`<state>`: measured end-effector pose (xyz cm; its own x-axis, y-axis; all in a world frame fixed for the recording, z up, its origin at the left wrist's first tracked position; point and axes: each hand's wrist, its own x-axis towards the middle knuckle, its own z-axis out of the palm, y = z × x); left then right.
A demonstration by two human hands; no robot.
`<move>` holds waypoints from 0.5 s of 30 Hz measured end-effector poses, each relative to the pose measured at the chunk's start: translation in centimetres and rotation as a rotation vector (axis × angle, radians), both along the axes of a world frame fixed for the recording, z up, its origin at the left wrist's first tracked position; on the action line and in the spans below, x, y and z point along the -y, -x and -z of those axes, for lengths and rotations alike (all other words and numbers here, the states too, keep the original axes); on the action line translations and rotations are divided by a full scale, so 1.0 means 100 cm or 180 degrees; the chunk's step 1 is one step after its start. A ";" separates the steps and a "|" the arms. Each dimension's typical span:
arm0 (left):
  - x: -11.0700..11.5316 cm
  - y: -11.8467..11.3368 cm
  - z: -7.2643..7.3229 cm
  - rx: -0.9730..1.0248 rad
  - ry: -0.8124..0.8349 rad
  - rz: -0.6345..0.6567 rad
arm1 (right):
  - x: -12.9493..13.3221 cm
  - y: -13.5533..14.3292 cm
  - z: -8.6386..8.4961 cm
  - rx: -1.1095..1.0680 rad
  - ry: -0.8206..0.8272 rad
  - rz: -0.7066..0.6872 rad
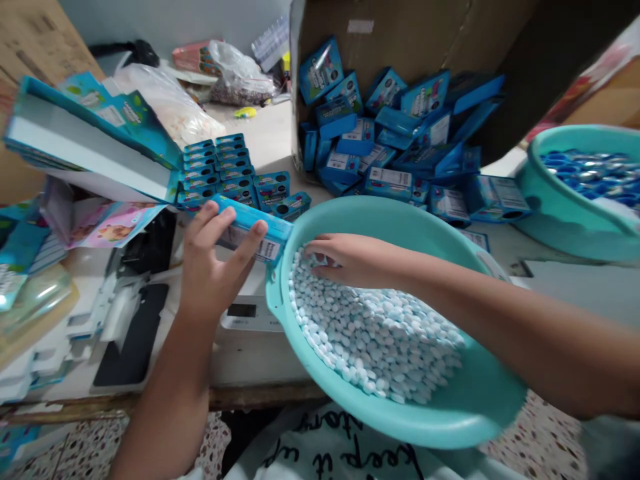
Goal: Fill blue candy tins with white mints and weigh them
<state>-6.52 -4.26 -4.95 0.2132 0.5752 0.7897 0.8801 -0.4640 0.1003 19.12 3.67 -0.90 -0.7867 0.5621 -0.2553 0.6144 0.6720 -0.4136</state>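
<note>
My left hand [215, 263] grips a small blue box [253, 230] and holds it at the rim of a teal plastic basin [450, 413]. The basin rests tilted on my lap and against the table edge. It holds a heap of small white and pale blue tablets [370, 333]. My right hand [350, 260] reaches into the basin, fingers curled down on the tablets near the box's end. Whether it holds any tablets is hidden. A white digital scale [250, 313] sits under the left hand.
Several filled blue boxes [225, 170] stand in rows behind the left hand. A cardboard carton [400, 27] lies open with a pile of blue boxes [395, 140]. A second teal basin [565, 213] at right holds shiny blue pieces. Flat box stacks [90, 140] sit left.
</note>
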 end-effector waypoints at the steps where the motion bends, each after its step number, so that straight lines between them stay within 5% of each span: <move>1: 0.000 0.000 0.000 -0.0035 0.0022 0.0069 | 0.000 0.000 0.001 -0.0204 -0.0055 0.0046; 4: -0.004 0.002 0.002 -0.0034 0.0131 0.0147 | 0.000 -0.003 0.006 -0.0685 -0.0097 0.0136; 8: -0.012 0.008 0.007 0.0857 0.0704 0.0695 | -0.012 -0.008 0.027 -0.1214 -0.0371 0.0131; 11: -0.013 0.001 0.007 0.2253 0.0899 0.1167 | -0.024 -0.008 0.043 -0.1362 -0.0700 0.0022; 15: -0.014 -0.016 0.004 0.4337 0.0971 0.1293 | -0.032 -0.007 0.052 -0.1500 -0.0704 -0.0185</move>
<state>-4.96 -2.82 -5.34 -0.4014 0.8382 0.3692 -0.1607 -0.4613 0.8726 19.84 6.91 -6.08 -0.8190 0.5145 0.2539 0.3548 0.8020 -0.4806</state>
